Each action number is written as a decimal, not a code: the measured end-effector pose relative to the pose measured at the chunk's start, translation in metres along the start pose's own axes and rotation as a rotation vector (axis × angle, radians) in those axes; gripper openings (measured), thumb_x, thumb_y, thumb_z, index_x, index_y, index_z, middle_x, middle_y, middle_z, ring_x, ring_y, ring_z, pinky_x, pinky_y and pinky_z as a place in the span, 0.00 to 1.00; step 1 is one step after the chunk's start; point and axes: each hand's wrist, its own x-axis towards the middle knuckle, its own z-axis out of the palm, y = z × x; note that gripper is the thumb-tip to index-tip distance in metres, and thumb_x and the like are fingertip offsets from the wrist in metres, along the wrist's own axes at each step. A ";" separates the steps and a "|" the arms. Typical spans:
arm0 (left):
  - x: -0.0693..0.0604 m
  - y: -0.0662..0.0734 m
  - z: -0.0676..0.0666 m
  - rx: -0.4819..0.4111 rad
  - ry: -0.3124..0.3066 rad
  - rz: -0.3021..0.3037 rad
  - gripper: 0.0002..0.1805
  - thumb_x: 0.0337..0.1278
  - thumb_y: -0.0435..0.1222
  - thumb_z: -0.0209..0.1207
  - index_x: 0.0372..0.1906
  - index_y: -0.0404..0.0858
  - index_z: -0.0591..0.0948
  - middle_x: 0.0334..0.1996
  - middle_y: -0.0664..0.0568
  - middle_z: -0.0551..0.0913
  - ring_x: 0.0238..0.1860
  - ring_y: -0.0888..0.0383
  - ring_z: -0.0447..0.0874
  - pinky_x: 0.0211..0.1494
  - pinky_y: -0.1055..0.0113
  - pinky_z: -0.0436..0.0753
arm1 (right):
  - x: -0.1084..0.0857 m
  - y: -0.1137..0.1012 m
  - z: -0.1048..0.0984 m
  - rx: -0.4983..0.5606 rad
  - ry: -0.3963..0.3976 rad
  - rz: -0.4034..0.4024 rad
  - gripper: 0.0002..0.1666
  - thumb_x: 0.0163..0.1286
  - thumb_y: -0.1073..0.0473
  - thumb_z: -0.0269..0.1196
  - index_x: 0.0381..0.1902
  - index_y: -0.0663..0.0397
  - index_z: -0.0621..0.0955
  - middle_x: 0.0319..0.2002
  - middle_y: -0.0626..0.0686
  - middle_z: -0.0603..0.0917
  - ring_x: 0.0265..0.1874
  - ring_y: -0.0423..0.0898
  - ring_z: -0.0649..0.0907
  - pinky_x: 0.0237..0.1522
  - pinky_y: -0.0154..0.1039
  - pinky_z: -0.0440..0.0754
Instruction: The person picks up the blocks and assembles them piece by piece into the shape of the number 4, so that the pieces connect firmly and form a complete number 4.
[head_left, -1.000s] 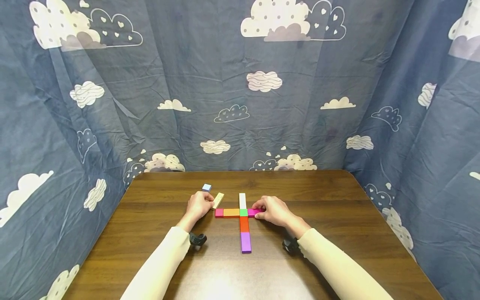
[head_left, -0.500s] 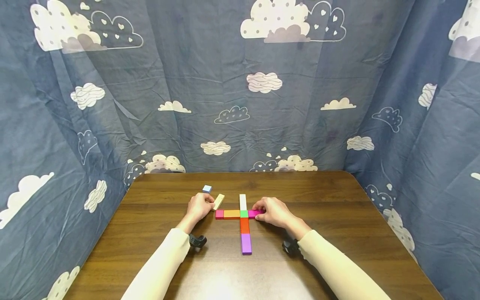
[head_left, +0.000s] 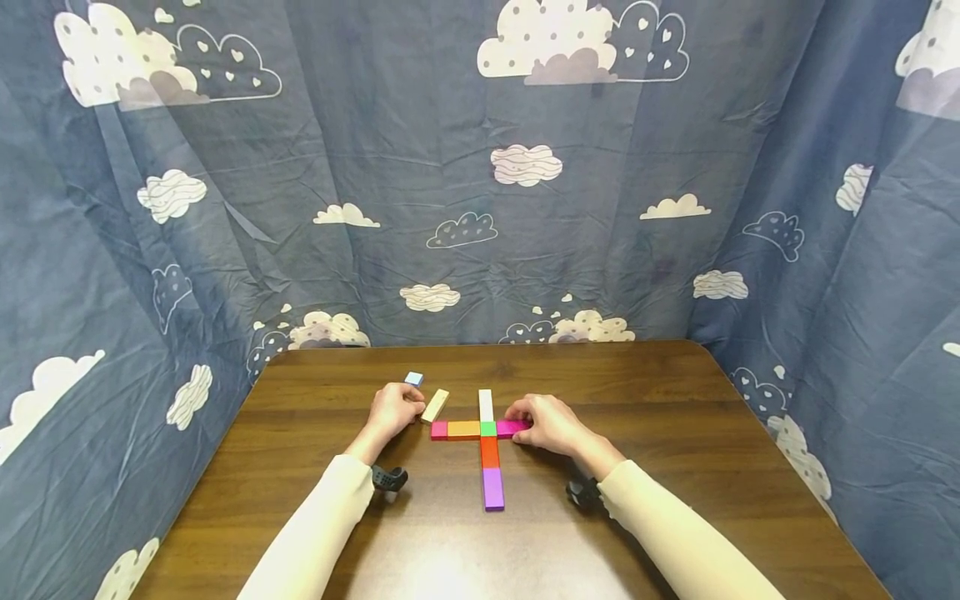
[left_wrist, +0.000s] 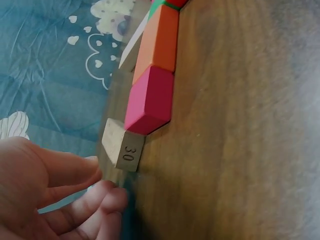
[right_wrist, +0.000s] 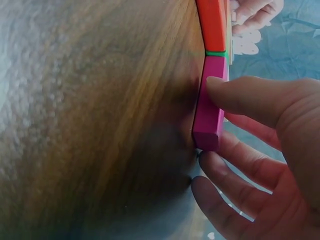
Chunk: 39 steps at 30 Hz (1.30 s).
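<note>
My right hand [head_left: 551, 423] pinches a magenta block [head_left: 508, 428], thumb on its near side, as the right wrist view shows. That block [right_wrist: 210, 100] lies flat, its end against a small green block [head_left: 488, 428]. Around the green one, a cross spreads out: white block [head_left: 486, 404] behind, orange block [head_left: 463, 429] and pink block [head_left: 439, 430] leftward, red block [head_left: 490, 452] and purple block [head_left: 493, 489] in front. Just left of a slanted plain wooden block [head_left: 435, 406], marked 30, is my left hand [head_left: 393, 408], fingers loosely bent, holding nothing I can see.
A small light blue block [head_left: 414, 378] lies behind my left hand. All the blocks rest on a brown wooden table [head_left: 637, 383]. Past its far edge hangs a blue curtain [head_left: 375, 267] with cloud prints.
My left hand has let go of the plain wooden block and drawn slightly left, leaving a small gap. My right hand stays on the magenta block.
</note>
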 end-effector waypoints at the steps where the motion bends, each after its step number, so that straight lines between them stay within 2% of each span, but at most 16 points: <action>1: 0.001 0.000 -0.001 -0.006 0.008 -0.005 0.03 0.50 0.33 0.69 0.31 0.39 0.88 0.21 0.55 0.86 0.20 0.63 0.80 0.31 0.64 0.77 | 0.000 0.000 0.001 0.000 0.000 0.001 0.18 0.50 0.57 0.79 0.40 0.45 0.88 0.30 0.44 0.83 0.31 0.44 0.82 0.34 0.40 0.76; 6: 0.008 -0.004 -0.005 -0.015 0.063 -0.011 0.03 0.53 0.34 0.67 0.31 0.38 0.88 0.19 0.54 0.85 0.18 0.61 0.82 0.31 0.63 0.77 | -0.001 0.001 0.002 -0.009 0.006 0.010 0.19 0.48 0.58 0.78 0.41 0.45 0.88 0.30 0.44 0.83 0.30 0.43 0.81 0.34 0.40 0.76; 9: 0.015 -0.009 -0.007 -0.001 0.118 -0.008 0.03 0.53 0.34 0.67 0.31 0.39 0.88 0.20 0.55 0.85 0.22 0.59 0.82 0.34 0.60 0.77 | -0.002 0.001 0.002 -0.019 0.011 0.019 0.20 0.47 0.58 0.78 0.41 0.44 0.88 0.30 0.44 0.82 0.30 0.42 0.80 0.34 0.40 0.76; 12: 0.022 -0.015 -0.009 0.000 0.165 -0.012 0.04 0.55 0.34 0.66 0.34 0.39 0.88 0.25 0.54 0.86 0.28 0.56 0.82 0.38 0.58 0.77 | -0.002 0.000 0.002 -0.026 0.019 0.023 0.20 0.47 0.58 0.79 0.41 0.43 0.88 0.30 0.43 0.82 0.30 0.41 0.80 0.34 0.40 0.77; 14: 0.026 -0.019 -0.009 -0.013 0.168 -0.017 0.07 0.57 0.35 0.65 0.39 0.38 0.88 0.30 0.52 0.87 0.31 0.53 0.83 0.41 0.56 0.78 | -0.003 0.000 0.002 -0.029 0.028 0.024 0.20 0.47 0.58 0.79 0.41 0.43 0.88 0.30 0.43 0.82 0.31 0.41 0.80 0.35 0.40 0.77; 19: 0.030 -0.028 -0.010 -0.037 0.132 -0.020 0.15 0.63 0.34 0.62 0.53 0.34 0.84 0.39 0.46 0.89 0.38 0.50 0.87 0.47 0.52 0.78 | -0.003 0.000 0.005 -0.036 0.024 0.020 0.20 0.48 0.57 0.79 0.41 0.43 0.88 0.31 0.43 0.82 0.31 0.41 0.81 0.35 0.40 0.77; 24: 0.034 -0.030 -0.010 0.036 0.102 0.021 0.21 0.64 0.35 0.60 0.62 0.39 0.80 0.30 0.50 0.85 0.32 0.52 0.81 0.40 0.54 0.75 | -0.002 0.001 0.005 -0.034 0.018 0.015 0.19 0.49 0.58 0.79 0.41 0.43 0.88 0.32 0.43 0.82 0.32 0.42 0.81 0.35 0.40 0.77; 27: 0.038 -0.028 -0.009 0.090 0.039 0.026 0.23 0.67 0.38 0.59 0.66 0.43 0.78 0.27 0.50 0.82 0.30 0.51 0.77 0.38 0.53 0.73 | -0.002 -0.001 0.003 -0.032 0.018 0.015 0.19 0.49 0.58 0.79 0.41 0.44 0.88 0.32 0.44 0.82 0.32 0.42 0.81 0.35 0.41 0.77; 31: 0.042 -0.026 -0.008 0.143 -0.033 0.020 0.25 0.69 0.40 0.58 0.69 0.47 0.76 0.40 0.45 0.86 0.43 0.45 0.82 0.47 0.48 0.76 | -0.001 -0.002 0.001 -0.036 0.015 0.016 0.19 0.50 0.58 0.79 0.42 0.44 0.88 0.32 0.44 0.82 0.32 0.43 0.80 0.35 0.41 0.77; 35: 0.044 -0.025 -0.007 0.175 -0.073 0.025 0.25 0.70 0.41 0.57 0.70 0.48 0.75 0.58 0.41 0.82 0.58 0.40 0.78 0.55 0.42 0.75 | -0.002 -0.001 0.002 -0.053 0.024 0.022 0.19 0.50 0.56 0.79 0.42 0.43 0.88 0.32 0.43 0.81 0.31 0.41 0.79 0.35 0.40 0.77; 39: 0.042 -0.023 -0.007 0.180 -0.099 0.016 0.25 0.70 0.41 0.57 0.70 0.48 0.75 0.64 0.40 0.78 0.63 0.37 0.75 0.58 0.40 0.74 | -0.003 -0.001 0.003 -0.063 0.029 0.026 0.19 0.50 0.55 0.79 0.41 0.42 0.88 0.31 0.42 0.81 0.31 0.39 0.79 0.35 0.40 0.77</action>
